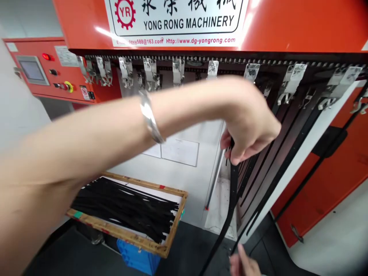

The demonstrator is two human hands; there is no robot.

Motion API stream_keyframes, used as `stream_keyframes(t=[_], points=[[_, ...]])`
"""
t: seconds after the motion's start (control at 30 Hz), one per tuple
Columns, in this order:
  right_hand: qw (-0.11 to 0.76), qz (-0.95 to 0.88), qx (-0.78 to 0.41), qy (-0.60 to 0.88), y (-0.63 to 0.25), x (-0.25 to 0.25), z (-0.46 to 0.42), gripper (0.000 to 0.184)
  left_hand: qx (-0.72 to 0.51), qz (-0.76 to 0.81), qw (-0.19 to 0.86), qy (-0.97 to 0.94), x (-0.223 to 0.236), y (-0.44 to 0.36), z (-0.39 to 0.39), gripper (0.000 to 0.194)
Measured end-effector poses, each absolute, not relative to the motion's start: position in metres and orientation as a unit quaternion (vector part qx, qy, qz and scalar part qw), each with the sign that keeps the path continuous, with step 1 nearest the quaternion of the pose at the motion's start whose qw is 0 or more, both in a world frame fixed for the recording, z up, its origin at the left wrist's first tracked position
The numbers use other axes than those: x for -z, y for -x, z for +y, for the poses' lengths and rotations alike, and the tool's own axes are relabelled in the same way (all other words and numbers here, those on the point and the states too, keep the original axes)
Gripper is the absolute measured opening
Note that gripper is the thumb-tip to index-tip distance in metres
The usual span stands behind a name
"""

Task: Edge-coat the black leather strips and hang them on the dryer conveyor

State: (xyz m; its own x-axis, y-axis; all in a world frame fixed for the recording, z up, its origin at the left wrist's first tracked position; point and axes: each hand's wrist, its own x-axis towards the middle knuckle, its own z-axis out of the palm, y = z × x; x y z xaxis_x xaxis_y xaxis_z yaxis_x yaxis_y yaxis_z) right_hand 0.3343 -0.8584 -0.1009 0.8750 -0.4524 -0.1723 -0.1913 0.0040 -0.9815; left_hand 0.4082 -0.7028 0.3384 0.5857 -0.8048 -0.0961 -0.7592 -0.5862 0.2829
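Observation:
My left arm reaches across from the left with a silver bracelet (149,117) at the wrist. My left hand (251,122) is closed, its fingers pinching the upper end of a black strap (233,188) that hangs and curves down to the bottom edge. Low in the view, my right hand (244,264) is partly cut off. Its fingers close at the lower end of another dark strap (254,216), which slants down from the machine. Metal clips (252,72) hang in a row from a chain above my left hand; several at the right hold long black straps.
An orange machine (301,27) spans the top, with a control panel (33,69) at the left. A wood-framed tray (135,239) full of black straps stands lower left, above a blue crate (138,258). An orange door (316,191) is at the right.

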Motion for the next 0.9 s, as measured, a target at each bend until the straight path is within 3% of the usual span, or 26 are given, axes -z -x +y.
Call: stream_keyframes(t=[0.13, 0.2, 0.3, 0.37, 0.47, 0.57, 0.73, 0.9], points=[[0.705, 0.047, 0.211, 0.675, -0.353, 0.033, -0.827, 0.055, 0.198, -0.540, -0.059, -0.816, -0.280, -0.426, -0.728, 0.032], [0.706, -0.049, 0.224, 0.671, -0.375, 0.000, -0.803, 0.047, 0.177, -0.554, -0.065, -0.811, -0.261, -0.438, -0.728, 0.035], [0.723, -0.108, 0.223, 0.645, -0.406, -0.029, -0.773, 0.038, 0.125, -0.566, -0.066, -0.812, -0.268, -0.454, -0.712, 0.027], [0.740, -0.109, 0.244, 0.617, -0.424, -0.041, -0.764, 0.040, 0.072, -0.551, 0.018, -0.831, -0.289, -0.464, -0.697, 0.016], [0.746, -0.106, 0.295, 0.588, -0.443, -0.061, -0.768, 0.041, -0.114, -0.456, 0.256, -0.845, -0.320, -0.479, -0.684, 0.032], [0.741, -0.119, 0.321, 0.578, -0.458, -0.087, -0.778, 0.043, -0.259, -0.357, 0.405, -0.801, -0.338, -0.501, -0.694, 0.037], [0.738, -0.132, 0.327, 0.576, -0.477, -0.109, -0.781, 0.043, -0.047, -0.396, 0.573, -0.716, -0.354, -0.528, -0.726, 0.032], [0.736, -0.146, 0.331, 0.572, -0.490, -0.116, -0.781, 0.043, -0.013, -0.392, 0.601, -0.696, -0.363, -0.537, -0.732, 0.031]])
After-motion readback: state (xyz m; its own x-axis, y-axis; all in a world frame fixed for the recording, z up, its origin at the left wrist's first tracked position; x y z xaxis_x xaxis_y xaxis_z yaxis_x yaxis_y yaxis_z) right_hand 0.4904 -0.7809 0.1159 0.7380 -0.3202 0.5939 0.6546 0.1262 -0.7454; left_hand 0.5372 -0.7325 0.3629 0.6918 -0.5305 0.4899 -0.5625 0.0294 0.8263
